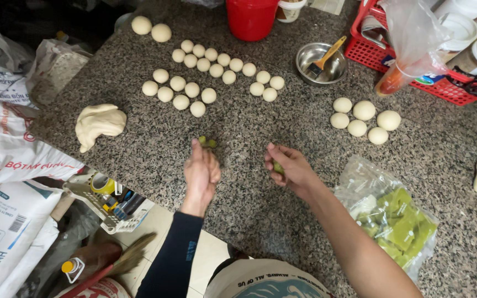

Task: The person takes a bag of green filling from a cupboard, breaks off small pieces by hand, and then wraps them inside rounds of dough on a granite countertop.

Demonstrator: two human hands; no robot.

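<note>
A small green lump of filling (277,168) sits pinched in the curled fingers of the right hand (289,168), just right of the middle of the speckled granite counter (249,127). At nine o'clock from it, close by, the left hand (201,171) reaches forward with its fingers closed around another green piece (207,142) that shows past the fingertips and rests on or just above the stone; a dark sleeve covers that forearm. At four o'clock from the right hand lies a clear plastic bag of green filling blocks (396,221), open and crumpled. At two o'clock, well apart, six pale dough balls (364,118) sit in a loose cluster. At twelve o'clock, farther up the counter, many smaller dough balls (211,77) are laid in rows, with two larger ones (151,28) beyond them at eleven o'clock. At nine to ten o'clock, near the counter's left edge, lies an unshaped lump of dough (99,122). At one o'clock stands a small steel bowl with a brush (322,63) leaning in it, and beside that a red plastic basket (409,60) holding a plastic bag and containers. A red bucket (251,18) stands at the far edge at twelve o'clock. Printed flour sacks (1,165) are piled left of the counter, and a white plastic tray of small items (109,201) rests below its near left corner.
</note>
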